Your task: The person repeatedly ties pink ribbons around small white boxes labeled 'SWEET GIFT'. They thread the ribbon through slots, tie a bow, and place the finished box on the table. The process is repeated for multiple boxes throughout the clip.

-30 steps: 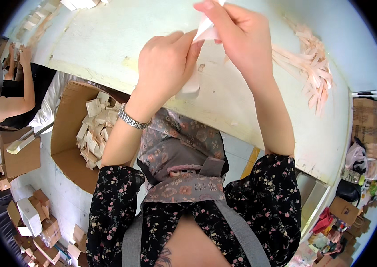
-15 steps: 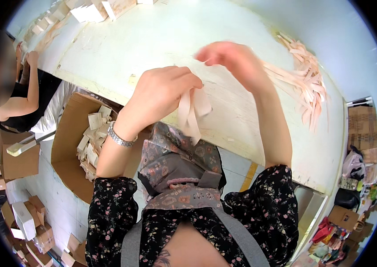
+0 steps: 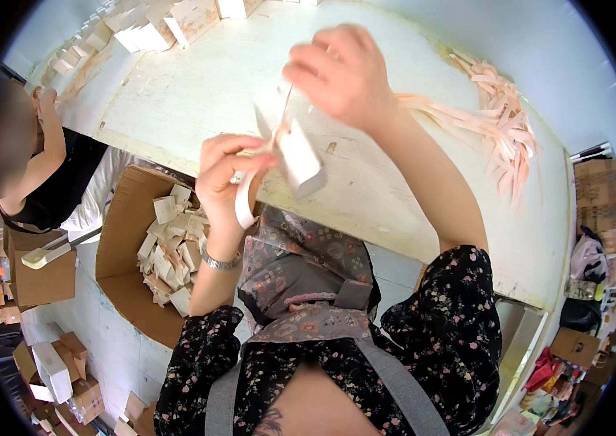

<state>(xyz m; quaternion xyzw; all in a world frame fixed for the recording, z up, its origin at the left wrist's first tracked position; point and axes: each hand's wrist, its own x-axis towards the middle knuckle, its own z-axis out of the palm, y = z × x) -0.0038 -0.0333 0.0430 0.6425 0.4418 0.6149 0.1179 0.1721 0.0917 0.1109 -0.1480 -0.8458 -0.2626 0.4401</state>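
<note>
Pinching a pale strip [image 3: 244, 205] near the table's front edge, the left hand [image 3: 228, 171] has its fingers nearly closed; the strip's free part loops below them. Just beside these fingertips hangs a white box [image 3: 302, 156], tilted and blurred, above the table [image 3: 192, 94]; whether the fingers also grip it I cannot tell. The right hand [image 3: 341, 76] is raised farther over the table, fingers bent and drawn together, with a thin strand [image 3: 287, 104] running from its fingertips down to the box; this may be the strip seen edge-on.

From where I stand, the weak point is the left pinch: should it slacken while the right hand pulls, the box could swing, twist or drop. An uneven pull could skew or crease the strip, and its loose loop could catch on the watch [image 3: 221, 259].

Beyond, to the right, lies a tangle of strips [image 3: 504, 120], one tail reaching behind the right forearm; a tug there might drag others along. White boxes [image 3: 192, 20] line the far side. Left of the apron [image 3: 308, 251] stands a carton [image 3: 115, 272] holding small white pieces [image 3: 170, 254]; past it, a co-worker [image 3: 65, 174] sits at the table.
</note>
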